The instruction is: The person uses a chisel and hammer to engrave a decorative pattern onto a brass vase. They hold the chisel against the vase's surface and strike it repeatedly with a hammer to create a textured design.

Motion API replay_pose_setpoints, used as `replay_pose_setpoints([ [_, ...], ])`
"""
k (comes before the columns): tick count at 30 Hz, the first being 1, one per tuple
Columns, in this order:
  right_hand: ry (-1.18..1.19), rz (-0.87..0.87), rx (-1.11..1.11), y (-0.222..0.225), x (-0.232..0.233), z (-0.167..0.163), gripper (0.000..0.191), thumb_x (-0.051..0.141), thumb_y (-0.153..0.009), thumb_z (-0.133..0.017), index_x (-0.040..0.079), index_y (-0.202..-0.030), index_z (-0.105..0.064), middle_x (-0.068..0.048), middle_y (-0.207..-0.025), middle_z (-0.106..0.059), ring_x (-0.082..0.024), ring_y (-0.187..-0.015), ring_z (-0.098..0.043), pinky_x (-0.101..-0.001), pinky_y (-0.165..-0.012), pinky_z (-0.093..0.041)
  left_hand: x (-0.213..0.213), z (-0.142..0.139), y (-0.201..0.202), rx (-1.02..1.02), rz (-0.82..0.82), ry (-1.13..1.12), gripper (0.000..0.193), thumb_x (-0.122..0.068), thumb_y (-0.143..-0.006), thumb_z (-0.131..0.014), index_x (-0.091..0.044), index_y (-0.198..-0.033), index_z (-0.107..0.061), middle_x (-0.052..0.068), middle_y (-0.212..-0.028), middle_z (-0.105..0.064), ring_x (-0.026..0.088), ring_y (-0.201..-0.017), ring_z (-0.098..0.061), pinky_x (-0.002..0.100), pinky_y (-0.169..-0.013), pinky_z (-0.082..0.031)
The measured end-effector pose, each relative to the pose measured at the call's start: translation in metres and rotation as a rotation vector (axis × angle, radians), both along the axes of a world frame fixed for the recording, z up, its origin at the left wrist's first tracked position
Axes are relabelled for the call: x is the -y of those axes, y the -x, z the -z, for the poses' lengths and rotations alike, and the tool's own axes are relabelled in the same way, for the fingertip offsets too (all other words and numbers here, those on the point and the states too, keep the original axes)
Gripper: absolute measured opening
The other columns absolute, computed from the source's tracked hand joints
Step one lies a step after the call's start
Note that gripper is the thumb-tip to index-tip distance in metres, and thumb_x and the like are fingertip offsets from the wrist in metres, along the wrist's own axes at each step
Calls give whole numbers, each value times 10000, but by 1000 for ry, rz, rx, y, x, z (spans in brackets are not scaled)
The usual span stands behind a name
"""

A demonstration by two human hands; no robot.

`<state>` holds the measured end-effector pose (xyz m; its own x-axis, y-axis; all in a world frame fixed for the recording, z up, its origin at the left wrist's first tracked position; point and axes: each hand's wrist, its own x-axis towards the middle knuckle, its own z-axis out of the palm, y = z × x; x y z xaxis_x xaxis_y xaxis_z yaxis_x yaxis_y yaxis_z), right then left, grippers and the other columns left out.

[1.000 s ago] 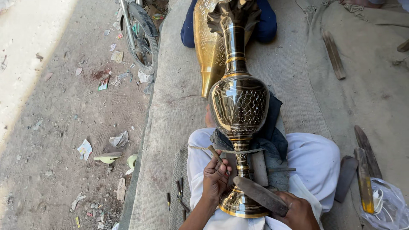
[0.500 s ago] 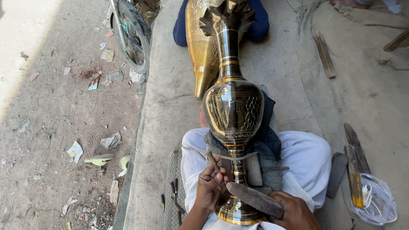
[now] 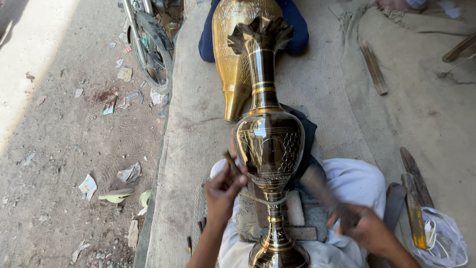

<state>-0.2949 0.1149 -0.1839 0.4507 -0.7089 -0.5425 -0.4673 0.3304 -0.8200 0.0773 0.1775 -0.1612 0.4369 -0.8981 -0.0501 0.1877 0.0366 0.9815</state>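
Two brass vases, two hands, one motorcycle wheel, and perhaps three wooden sticks on the ground.

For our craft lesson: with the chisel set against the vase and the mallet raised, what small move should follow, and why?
Probably a light tap: the left hand holds a thin metal chisel against the tall engraved brass vase, while the right hand has the motion-blurred wooden mallet lifted nearby.
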Motion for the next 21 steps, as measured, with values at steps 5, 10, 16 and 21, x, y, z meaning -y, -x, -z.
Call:
replay_pose_setpoints([
  [5,780,250,-315,-30,38,-49,455,279,-790,-816,63,-1147,-634,-145,-868,-709,-268,-756,-702,-390,-658,-538,81,-72,19,7,72,293,479,30,-896,-780,78,-1354,-650,110,-1085,-789,154,-960,-739,329,-915,-619],
  [10,846,195,-477,-63,64,-89,468,237,-814,-767,98,-1230,-601,-206,-808,-712,-379,-720,-716,-480,-666,-540,109,-112,52,474,-55,407,563,42,-867,-754,-53,-1405,-619,80,-1079,-794,120,-942,-766,261,-871,-618],
  [16,916,-77,-685,-82,107,-140,504,176,-881,-724,197,-1362,-575,-131,-879,-714,-311,-751,-722,-435,-675,-559,105,-123,48,792,-63,351,600,4,-844,-778,-170,-1401,-640,85,-844,-764,128,-718,-733,297,-708,-584],
  [21,878,-54,-374,-94,151,-197,513,173,-833,-770,216,-1321,-617,-17,-889,-755,-171,-746,-706,-374,-702,-574,104,-119,43,807,-47,381,614,35,-849,-745,-180,-1413,-632,77,-892,-780,133,-777,-760,299,-759,-605],
])
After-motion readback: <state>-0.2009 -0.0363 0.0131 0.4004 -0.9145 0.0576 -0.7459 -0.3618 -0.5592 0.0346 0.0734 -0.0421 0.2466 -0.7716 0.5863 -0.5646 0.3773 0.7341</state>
